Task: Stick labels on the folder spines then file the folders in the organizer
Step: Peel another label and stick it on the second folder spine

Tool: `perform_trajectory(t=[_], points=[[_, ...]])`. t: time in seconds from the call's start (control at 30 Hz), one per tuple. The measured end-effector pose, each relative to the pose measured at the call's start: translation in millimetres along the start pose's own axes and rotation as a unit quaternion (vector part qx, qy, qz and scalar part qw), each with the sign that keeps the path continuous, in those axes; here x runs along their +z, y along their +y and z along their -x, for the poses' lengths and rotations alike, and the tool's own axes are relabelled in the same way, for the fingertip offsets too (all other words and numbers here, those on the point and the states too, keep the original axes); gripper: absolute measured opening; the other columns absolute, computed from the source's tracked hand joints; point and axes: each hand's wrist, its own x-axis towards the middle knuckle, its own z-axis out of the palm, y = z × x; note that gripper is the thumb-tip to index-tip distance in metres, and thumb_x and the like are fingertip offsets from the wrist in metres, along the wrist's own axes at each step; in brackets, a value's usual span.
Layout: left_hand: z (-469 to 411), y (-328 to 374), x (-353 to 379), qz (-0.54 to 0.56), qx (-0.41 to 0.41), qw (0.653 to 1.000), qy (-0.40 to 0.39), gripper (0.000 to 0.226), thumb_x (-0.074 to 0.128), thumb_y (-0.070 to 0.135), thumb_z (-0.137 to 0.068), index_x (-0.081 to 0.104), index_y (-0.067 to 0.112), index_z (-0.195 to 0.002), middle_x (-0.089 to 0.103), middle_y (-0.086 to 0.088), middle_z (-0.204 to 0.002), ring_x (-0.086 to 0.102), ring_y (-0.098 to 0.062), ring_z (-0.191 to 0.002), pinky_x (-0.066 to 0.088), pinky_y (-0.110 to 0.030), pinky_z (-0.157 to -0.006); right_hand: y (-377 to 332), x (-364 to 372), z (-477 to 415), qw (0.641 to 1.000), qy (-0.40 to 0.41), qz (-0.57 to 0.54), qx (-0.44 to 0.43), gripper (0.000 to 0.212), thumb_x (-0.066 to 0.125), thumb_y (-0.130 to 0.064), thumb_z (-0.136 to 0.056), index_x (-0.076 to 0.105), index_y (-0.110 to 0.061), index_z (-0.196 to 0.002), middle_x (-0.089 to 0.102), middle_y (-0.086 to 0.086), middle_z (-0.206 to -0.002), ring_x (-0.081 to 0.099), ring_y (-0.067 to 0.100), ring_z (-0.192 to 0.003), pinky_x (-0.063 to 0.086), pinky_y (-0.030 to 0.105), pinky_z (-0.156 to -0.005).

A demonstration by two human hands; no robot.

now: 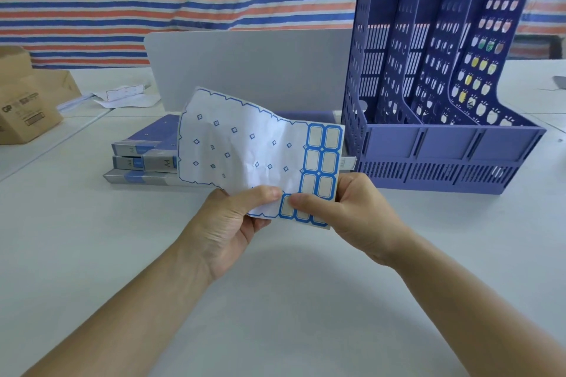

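Both of your hands are on the label sheet (245, 144), held up above the tabletop (275, 300) in front of you. Your left hand (232, 223) pinches its lower edge between thumb and fingers, and your right hand (352, 214) grips the lower right corner with the thumb laid across a label in the bottom row. Most of the sheet is creased, bare backing paper with only small blue diamonds on it. The unused labels (321, 159) sit in a block down its right side, blue-bordered with white centres. The folders (144, 161) lie flat in a stack on the tabletop just behind the sheet, spines toward you, and I can see no label of this kind on the three spines that show. The organizer (444, 147) stands to the right of the stack, and no folder shows in its slots. The step in hand looks like peeling one label free, so filing is some way off. Bend the backing away from the label at a corner so the edge lifts by itself, then take that corner with your right thumb and forefinger. Hold the paper taut with your left hand, because the creased sheet will likely buckle if you pull against slack. Peel slowly along the long side so the label neither tears nor curls onto itself, and touch the sticky side as little as you can. Carry it to the top spine and set one short edge down first. Smooth along its length so it lies straight.
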Motion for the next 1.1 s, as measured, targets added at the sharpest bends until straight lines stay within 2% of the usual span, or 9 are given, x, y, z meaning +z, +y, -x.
perform_trajectory(t=[0.17, 0.3, 0.37, 0.43, 0.53, 0.63, 0.73, 0.93, 1.1], points=[[0, 2, 1, 0.024, -0.024, 0.999, 0.034, 0.022, 0.07, -0.006, -0.073, 0.067, 0.016, -0.074, 0.068, -0.001, -0.077, 0.061, -0.01, -0.057, 0.041, -0.018, -0.044, 4, 6, 3, 0.992, 0.019, 0.091, -0.089, 0.012, 0.068, -0.023, -0.092, 0.077, -0.016, -0.096, 0.076, 0.011, -0.094, 0.067, 0.038, -0.086, 0.056, 0.053, -0.078], [-2, 2, -1, 0.015, -0.056, 0.997, 0.043, 0.016, 0.072, 0.003, -0.062, 0.063, 0.01, -0.073, 0.059, -0.007, -0.077, 0.053, -0.012, -0.057, 0.037, -0.02, -0.043, 3, 8, 4, 0.986, 0.015, 0.098, -0.135, 0.013, 0.067, -0.019, -0.093, 0.075, -0.03, -0.096, 0.075, -0.016, -0.093, 0.068, 0.009, -0.079, 0.056, 0.025, -0.075], [-2, 3, -1, 0.013, -0.072, 0.996, 0.043, 0.02, 0.072, 0.006, -0.059, 0.062, 0.008, -0.077, 0.058, -0.009, -0.079, 0.052, -0.012, -0.059, 0.036, -0.02, -0.043, 5, 9, 2, 0.986, 0.008, 0.091, -0.14, 0.016, 0.066, -0.02, -0.094, 0.074, -0.033, -0.099, 0.075, -0.015, -0.099, 0.069, 0.018, -0.085, 0.057, 0.036, -0.08], [-1, 4, -1, 0.013, -0.08, 0.996, 0.038, 0.029, 0.072, 0.007, -0.059, 0.063, 0.007, -0.086, 0.06, -0.012, -0.088, 0.054, -0.013, -0.062, 0.036, -0.02, -0.043, 9, 8, 1, 0.991, -0.024, 0.039, -0.126, 0.017, 0.065, -0.018, -0.095, 0.073, -0.023, -0.109, 0.076, -0.006, -0.108, 0.071, 0.024, -0.098, 0.056, 0.044, -0.091], [-2, 5, -2, 0.013, -0.082, 0.996, 0.032, 0.03, 0.072, 0.009, -0.058, 0.063, 0.008, -0.087, 0.06, -0.013, -0.094, 0.055, -0.012, -0.063, 0.037, -0.019, -0.044, 8, 6, 1, 0.991, -0.079, -0.062, -0.085, 0.025, 0.061, -0.014, -0.094, 0.07, -0.01, -0.117, 0.075, 0.001, -0.115, 0.07, 0.017, -0.109, 0.053, 0.033, -0.099], [-1, 6, -3, 0.018, -0.086, 0.996, 0.022, 0.021, 0.075, 0.007, -0.059, 0.065, 0.011, -0.077, 0.06, -0.011, -0.092, 0.055, -0.011, -0.063, 0.038, -0.019, -0.045, 6, 5, 2, 0.987, -0.105, -0.107, -0.063, 0.027, 0.06, -0.016, -0.092, 0.07, -0.009, -0.116, 0.076, -0.004, -0.11, 0.07, 0.008, -0.101, 0.052, 0.02, -0.087], [0, 7, -4, 0.026, -0.102, 0.994, -0.002, 0.016, 0.077, 0.003, -0.061, 0.069, 0.013, -0.071, 0.064, -0.01, -0.093, 0.056, -0.012, -0.066, 0.038, -0.02, -0.045, 7, 5, 2, 0.985, -0.111, -0.117, -0.064, 0.025, 0.06, -0.017, -0.09, 0.071, -0.011, -0.111, 0.076, -0.008, -0.102, 0.069, 0.004, -0.093, 0.051, 0.015, -0.079], [-2, 8, -7, 0.054, -0.106, 0.993, 0.01, 0.025, 0.077, 0.004, -0.062, 0.068, 0.009, -0.085, 0.064, -0.01, -0.095, 0.054, -0.014, -0.071, 0.041, -0.021, -0.047, 9, 11, 0, 0.991, -0.036, -0.107, -0.069, 0.034, 0.069, -0.026, -0.082, 0.072, -0.012, -0.113, 0.076, 0.0, -0.111, 0.071, 0.016, -0.106, 0.054, 0.027, -0.091], [-3, 6, -9, 0.072, -0.078, 0.994, 0.001, 0.037, 0.077, 0.006, -0.065, 0.066, 0.007, -0.1, 0.063, -0.012, -0.104, 0.06, -0.017, -0.081, 0.05, -0.02, -0.062, 5, 9, 1, 0.997, -0.017, -0.054, -0.042, 0.021, 0.067, -0.018, -0.092, 0.074, -0.022, -0.111, 0.077, -0.007, -0.109, 0.071, 0.013, -0.106, 0.053, 0.036, -0.099]])
